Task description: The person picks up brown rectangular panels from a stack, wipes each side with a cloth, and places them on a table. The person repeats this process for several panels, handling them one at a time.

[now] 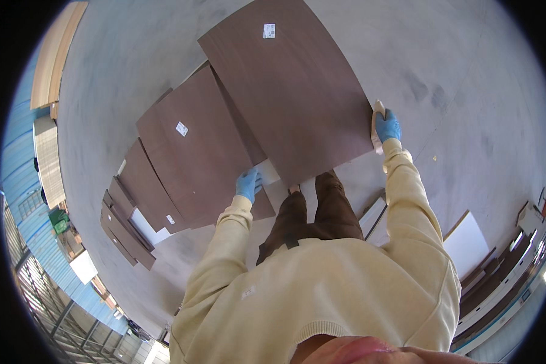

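Note:
A large dark brown panel (291, 91) with a white label lies in front of me, its near corner by my feet. Along its right edge is my right hand (388, 125) in a blue glove, closed around a pale beige cloth-like piece (377, 127). My left hand (248, 184), also gloved in blue, is over the near part of a second brown panel (194, 136). Its fingers are curled beside a pale flat piece (266, 172) between the two panels; what they hold, if anything, I cannot make out.
More brown panels (144, 182) lie overlapping to the left on the grey floor (443, 54). A white board (466, 245) and a rack of long panels (497, 282) stand at the right. Wooden boards (56, 54) line the far left, near a blue wall.

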The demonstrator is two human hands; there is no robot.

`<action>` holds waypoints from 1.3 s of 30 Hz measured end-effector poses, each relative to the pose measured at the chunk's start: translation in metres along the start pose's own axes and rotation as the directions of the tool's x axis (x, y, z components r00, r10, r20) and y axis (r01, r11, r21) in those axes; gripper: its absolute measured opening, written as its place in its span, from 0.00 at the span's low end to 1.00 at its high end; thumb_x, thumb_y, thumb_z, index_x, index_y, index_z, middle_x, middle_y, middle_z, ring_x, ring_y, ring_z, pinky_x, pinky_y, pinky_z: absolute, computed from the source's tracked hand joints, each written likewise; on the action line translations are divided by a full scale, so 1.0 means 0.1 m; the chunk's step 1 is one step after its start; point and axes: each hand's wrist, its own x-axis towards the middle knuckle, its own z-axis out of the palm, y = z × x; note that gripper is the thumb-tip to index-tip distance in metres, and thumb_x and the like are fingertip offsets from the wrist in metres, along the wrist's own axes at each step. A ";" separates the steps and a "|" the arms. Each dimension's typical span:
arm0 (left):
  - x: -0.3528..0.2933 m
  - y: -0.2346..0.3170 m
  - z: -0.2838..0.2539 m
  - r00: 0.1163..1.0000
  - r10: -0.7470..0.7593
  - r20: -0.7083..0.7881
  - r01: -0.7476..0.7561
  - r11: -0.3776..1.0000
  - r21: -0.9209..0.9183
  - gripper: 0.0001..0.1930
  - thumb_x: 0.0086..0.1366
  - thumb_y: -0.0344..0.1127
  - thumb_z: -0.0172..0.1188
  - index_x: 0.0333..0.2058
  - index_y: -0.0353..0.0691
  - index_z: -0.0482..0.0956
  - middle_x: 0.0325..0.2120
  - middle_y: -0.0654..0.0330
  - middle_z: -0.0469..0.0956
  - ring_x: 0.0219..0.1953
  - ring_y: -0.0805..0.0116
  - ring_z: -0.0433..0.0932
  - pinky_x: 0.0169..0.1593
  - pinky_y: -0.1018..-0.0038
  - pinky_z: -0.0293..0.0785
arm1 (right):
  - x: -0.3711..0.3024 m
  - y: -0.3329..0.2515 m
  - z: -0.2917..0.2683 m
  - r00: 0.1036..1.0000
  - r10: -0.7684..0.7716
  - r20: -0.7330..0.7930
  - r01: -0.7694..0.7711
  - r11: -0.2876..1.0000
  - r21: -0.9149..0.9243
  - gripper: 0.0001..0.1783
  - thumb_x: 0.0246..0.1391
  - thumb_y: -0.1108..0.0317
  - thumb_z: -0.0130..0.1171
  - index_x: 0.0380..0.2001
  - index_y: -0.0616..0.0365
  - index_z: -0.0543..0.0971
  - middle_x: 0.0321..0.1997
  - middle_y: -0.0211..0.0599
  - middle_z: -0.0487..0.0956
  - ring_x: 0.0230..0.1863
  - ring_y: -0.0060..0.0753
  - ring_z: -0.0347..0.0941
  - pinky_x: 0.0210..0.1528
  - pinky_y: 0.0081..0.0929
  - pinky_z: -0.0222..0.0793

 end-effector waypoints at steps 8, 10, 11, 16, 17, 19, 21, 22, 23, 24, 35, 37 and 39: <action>0.88 0.47 0.53 0.898 0.427 -0.109 -0.362 0.856 0.370 0.18 0.66 0.48 0.65 0.41 0.37 0.80 0.33 0.60 0.79 0.36 0.66 0.74 0.44 0.67 0.73 | 0.74 -0.08 0.06 0.856 0.179 0.485 -0.293 0.941 0.170 0.38 0.53 0.42 0.70 0.56 0.63 0.80 0.52 0.46 0.85 0.56 0.44 0.79 0.61 0.39 0.71; 0.97 0.58 0.58 0.917 0.370 -0.147 -0.281 0.864 0.416 0.21 0.66 0.51 0.65 0.42 0.35 0.79 0.34 0.57 0.79 0.37 0.63 0.75 0.46 0.65 0.73 | 0.84 -0.01 0.06 0.791 0.153 0.593 -0.237 0.969 0.066 0.36 0.53 0.46 0.71 0.57 0.62 0.80 0.54 0.45 0.83 0.55 0.40 0.77 0.60 0.38 0.71; 0.99 0.63 0.64 0.928 0.320 -0.191 -0.229 0.894 0.386 0.24 0.65 0.53 0.66 0.43 0.33 0.80 0.35 0.55 0.80 0.38 0.62 0.76 0.47 0.64 0.73 | 0.88 0.01 0.06 0.785 0.148 0.601 -0.200 0.980 0.020 0.36 0.54 0.47 0.72 0.57 0.62 0.80 0.55 0.44 0.82 0.55 0.38 0.76 0.60 0.38 0.71; 0.88 0.84 0.98 0.890 0.346 -0.297 -0.169 0.856 0.489 0.32 0.63 0.62 0.67 0.48 0.35 0.79 0.40 0.54 0.81 0.43 0.60 0.79 0.49 0.64 0.76 | 0.84 -0.02 0.09 0.825 0.166 0.540 -0.183 0.983 -0.023 0.33 0.53 0.47 0.73 0.52 0.65 0.82 0.47 0.42 0.84 0.47 0.37 0.78 0.54 0.38 0.73; 0.83 0.88 0.97 0.887 0.332 -0.320 -0.120 0.835 0.536 0.35 0.62 0.64 0.66 0.51 0.34 0.79 0.45 0.51 0.81 0.48 0.56 0.79 0.54 0.63 0.75 | 0.80 -0.06 0.06 0.832 0.145 0.535 -0.126 0.989 -0.072 0.33 0.53 0.47 0.73 0.50 0.66 0.83 0.45 0.42 0.84 0.45 0.37 0.78 0.53 0.38 0.73; 0.77 0.97 0.86 0.918 0.232 -0.322 -0.065 0.888 0.455 0.41 0.62 0.67 0.63 0.57 0.32 0.76 0.54 0.47 0.79 0.56 0.53 0.78 0.60 0.62 0.73 | 0.74 -0.12 -0.08 0.798 0.091 0.596 -0.131 0.991 0.023 0.31 0.54 0.48 0.73 0.46 0.67 0.83 0.40 0.39 0.84 0.41 0.33 0.76 0.48 0.36 0.73; 0.76 1.10 0.64 0.970 0.066 -0.233 -0.025 0.984 0.177 0.46 0.63 0.70 0.61 0.63 0.31 0.73 0.61 0.46 0.76 0.62 0.52 0.75 0.65 0.64 0.70 | 0.67 -0.19 -0.28 0.780 0.090 0.619 -0.142 0.989 0.036 0.29 0.54 0.48 0.72 0.44 0.67 0.83 0.37 0.35 0.83 0.38 0.30 0.75 0.45 0.34 0.73; 0.79 1.16 0.60 0.964 0.102 -0.246 -0.103 0.995 0.008 0.50 0.63 0.72 0.60 0.67 0.31 0.69 0.64 0.47 0.73 0.65 0.54 0.72 0.67 0.65 0.67 | 0.63 -0.23 -0.37 0.784 0.023 0.621 -0.115 0.987 0.109 0.27 0.56 0.50 0.71 0.42 0.67 0.83 0.35 0.31 0.81 0.36 0.26 0.73 0.43 0.32 0.72; 0.84 1.26 0.57 0.956 0.188 -0.225 -0.201 0.979 -0.037 0.50 0.63 0.72 0.60 0.67 0.31 0.68 0.65 0.48 0.72 0.66 0.54 0.71 0.68 0.66 0.66 | 0.59 -0.27 -0.46 0.794 0.006 0.608 -0.106 0.986 0.130 0.26 0.56 0.51 0.71 0.43 0.67 0.83 0.36 0.32 0.82 0.37 0.27 0.74 0.44 0.32 0.72; 0.91 1.37 0.56 0.944 0.252 -0.214 -0.275 0.958 -0.082 0.50 0.63 0.72 0.60 0.67 0.31 0.68 0.65 0.48 0.72 0.66 0.55 0.71 0.69 0.66 0.65 | 0.56 -0.32 -0.52 0.809 -0.008 0.588 -0.096 0.985 0.146 0.26 0.56 0.51 0.71 0.43 0.66 0.83 0.37 0.33 0.83 0.38 0.28 0.74 0.44 0.33 0.73; 0.77 1.85 0.98 0.890 0.355 -0.286 -0.418 0.885 -0.203 0.39 0.58 0.61 0.73 0.49 0.24 0.81 0.40 0.54 0.83 0.41 0.61 0.78 0.50 0.64 0.74 | -0.22 -0.27 -1.02 0.970 -0.071 0.232 -0.068 0.839 0.540 0.22 0.56 0.64 0.72 0.48 0.72 0.82 0.41 0.30 0.82 0.43 0.21 0.75 0.49 0.23 0.72; 0.62 1.76 1.05 0.914 0.367 -0.174 -0.392 0.909 -0.140 0.37 0.57 0.61 0.74 0.44 0.25 0.83 0.35 0.57 0.82 0.38 0.63 0.77 0.47 0.65 0.74 | -0.59 -0.06 -1.30 0.968 -0.064 0.244 -0.090 0.816 0.571 0.21 0.58 0.67 0.70 0.49 0.72 0.82 0.43 0.28 0.81 0.44 0.20 0.75 0.50 0.22 0.72; 0.47 1.75 1.22 0.923 0.368 -0.114 -0.372 0.928 -0.015 0.35 0.56 0.61 0.75 0.39 0.26 0.84 0.32 0.58 0.81 0.36 0.66 0.76 0.45 0.65 0.73 | -1.04 0.14 -1.53 0.986 0.007 0.169 -0.103 0.818 0.566 0.18 0.59 0.67 0.70 0.48 0.69 0.83 0.41 0.28 0.81 0.42 0.20 0.74 0.48 0.22 0.71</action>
